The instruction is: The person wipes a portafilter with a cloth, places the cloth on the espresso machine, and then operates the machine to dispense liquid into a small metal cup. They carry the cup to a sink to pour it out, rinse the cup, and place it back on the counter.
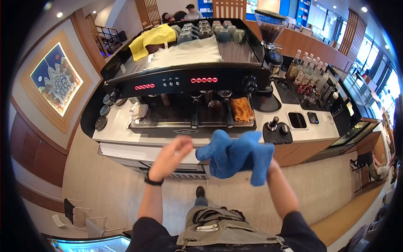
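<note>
A blue cloth (235,155) hangs bunched in the air before the coffee machine's front, and my right hand (273,166) is shut on it. The cloth covers most of that hand's fingers. To its left, my left hand (171,157) is raised, empty and slightly blurred, its fingers loosely bent and apart. A gap separates this hand from the cloth. Behind both hands stands the espresso machine (180,80), with two portafilters (194,113) fitted and red-lit buttons. An orange-brown cloth (242,110) lies at the right of its drip tray (176,119).
Cups (224,35), a yellow cloth (153,40) and a white cloth (184,52) sit on the machine. On the right are a grinder (270,31), a tamper (273,122), a small scale (312,118) and several bottles (300,75). The counter edge (126,145) runs below.
</note>
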The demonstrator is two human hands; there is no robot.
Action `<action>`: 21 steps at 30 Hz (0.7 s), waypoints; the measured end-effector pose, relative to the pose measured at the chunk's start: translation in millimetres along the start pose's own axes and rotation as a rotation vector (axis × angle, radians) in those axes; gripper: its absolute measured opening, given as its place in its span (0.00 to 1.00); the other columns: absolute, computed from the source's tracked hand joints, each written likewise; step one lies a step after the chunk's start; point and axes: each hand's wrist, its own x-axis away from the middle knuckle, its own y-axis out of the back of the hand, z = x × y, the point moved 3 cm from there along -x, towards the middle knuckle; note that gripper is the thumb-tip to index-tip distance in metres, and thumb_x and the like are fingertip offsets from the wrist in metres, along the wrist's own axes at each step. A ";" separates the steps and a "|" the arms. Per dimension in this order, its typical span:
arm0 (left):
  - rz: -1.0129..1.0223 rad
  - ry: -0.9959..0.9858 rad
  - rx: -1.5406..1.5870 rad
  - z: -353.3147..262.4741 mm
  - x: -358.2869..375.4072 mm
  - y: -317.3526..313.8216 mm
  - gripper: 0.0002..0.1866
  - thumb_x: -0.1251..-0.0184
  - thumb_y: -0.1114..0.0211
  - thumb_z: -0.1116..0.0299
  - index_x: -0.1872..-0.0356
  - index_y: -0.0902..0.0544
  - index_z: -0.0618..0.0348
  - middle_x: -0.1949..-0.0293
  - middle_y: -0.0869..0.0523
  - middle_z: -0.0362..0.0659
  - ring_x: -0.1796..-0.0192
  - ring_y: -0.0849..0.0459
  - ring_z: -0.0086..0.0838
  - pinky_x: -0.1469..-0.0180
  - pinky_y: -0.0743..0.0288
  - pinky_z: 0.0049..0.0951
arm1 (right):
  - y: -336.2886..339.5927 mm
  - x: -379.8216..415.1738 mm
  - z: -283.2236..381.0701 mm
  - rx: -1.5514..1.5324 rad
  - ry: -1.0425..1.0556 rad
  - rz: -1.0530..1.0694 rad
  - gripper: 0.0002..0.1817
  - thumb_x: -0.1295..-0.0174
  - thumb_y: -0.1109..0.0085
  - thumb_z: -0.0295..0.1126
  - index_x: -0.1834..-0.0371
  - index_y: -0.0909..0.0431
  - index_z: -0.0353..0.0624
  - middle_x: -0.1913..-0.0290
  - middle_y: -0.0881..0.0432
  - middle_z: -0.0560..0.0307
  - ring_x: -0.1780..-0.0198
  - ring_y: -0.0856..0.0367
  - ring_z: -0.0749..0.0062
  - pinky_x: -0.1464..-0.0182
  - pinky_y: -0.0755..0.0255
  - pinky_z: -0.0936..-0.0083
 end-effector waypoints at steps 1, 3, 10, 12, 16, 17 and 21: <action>0.075 -0.131 0.170 -21.2 -19.8 7.4 0.36 0.22 0.39 0.42 0.27 0.27 0.61 0.33 0.18 0.53 0.30 0.20 0.37 0.31 0.26 0.39 | 2.3 -9.3 45.0 0.360 0.084 0.047 0.14 0.35 0.33 0.29 0.47 0.16 0.39 0.48 0.14 0.53 0.50 0.14 0.69 0.50 0.20 0.69; 0.347 -0.164 0.539 -41.3 -62.2 4.7 0.42 0.21 0.39 0.40 0.21 0.35 0.64 0.25 0.26 0.52 0.23 0.28 0.34 0.27 0.30 0.40 | 4.6 -30.0 62.1 0.747 0.254 0.137 0.16 0.30 0.37 0.33 0.42 0.17 0.41 0.45 0.13 0.52 0.46 0.13 0.68 0.45 0.21 0.69; 0.418 -0.149 0.608 -92.2 -126.3 43.9 0.22 0.25 0.29 0.67 0.35 0.22 0.61 0.45 0.12 0.41 0.48 0.12 0.22 0.45 0.17 0.24 | 18.4 -105.2 98.6 0.443 0.335 0.143 0.24 0.27 0.39 0.40 0.33 0.24 0.39 0.37 0.18 0.50 0.36 0.20 0.65 0.35 0.26 0.64; 0.226 -0.338 0.584 -104.4 -146.4 80.6 0.13 0.27 0.27 0.70 0.47 0.17 0.61 0.55 0.10 0.38 0.55 0.14 0.16 0.49 0.20 0.21 | 36.6 -119.6 90.5 0.038 0.273 0.008 0.27 0.26 0.40 0.42 0.30 0.27 0.39 0.34 0.19 0.49 0.33 0.21 0.64 0.32 0.27 0.63; -0.050 -0.486 0.384 -145.0 -167.5 144.6 0.09 0.28 0.28 0.68 0.54 0.14 0.62 0.59 0.10 0.37 0.57 0.15 0.16 0.51 0.21 0.21 | 81.7 -125.6 80.1 -0.635 0.307 -0.060 0.32 0.25 0.41 0.46 0.25 0.31 0.38 0.30 0.22 0.48 0.27 0.25 0.62 0.26 0.30 0.60; -0.088 -0.554 0.309 -155.2 -170.8 151.9 0.10 0.29 0.27 0.67 0.56 0.14 0.64 0.60 0.10 0.37 0.59 0.15 0.16 0.52 0.21 0.20 | 73.3 -122.9 98.7 -0.683 0.320 0.014 0.33 0.25 0.41 0.47 0.23 0.32 0.38 0.29 0.23 0.47 0.26 0.26 0.61 0.25 0.31 0.60; 0.002 -0.625 0.036 -186.6 -166.0 174.2 0.13 0.31 0.24 0.65 0.55 0.14 0.63 0.60 0.10 0.36 0.61 0.15 0.15 0.55 0.20 0.19 | 35.9 -114.9 179.8 0.129 0.351 -0.365 0.29 0.31 0.29 0.45 0.34 0.21 0.36 0.40 0.15 0.51 0.38 0.18 0.69 0.32 0.26 0.68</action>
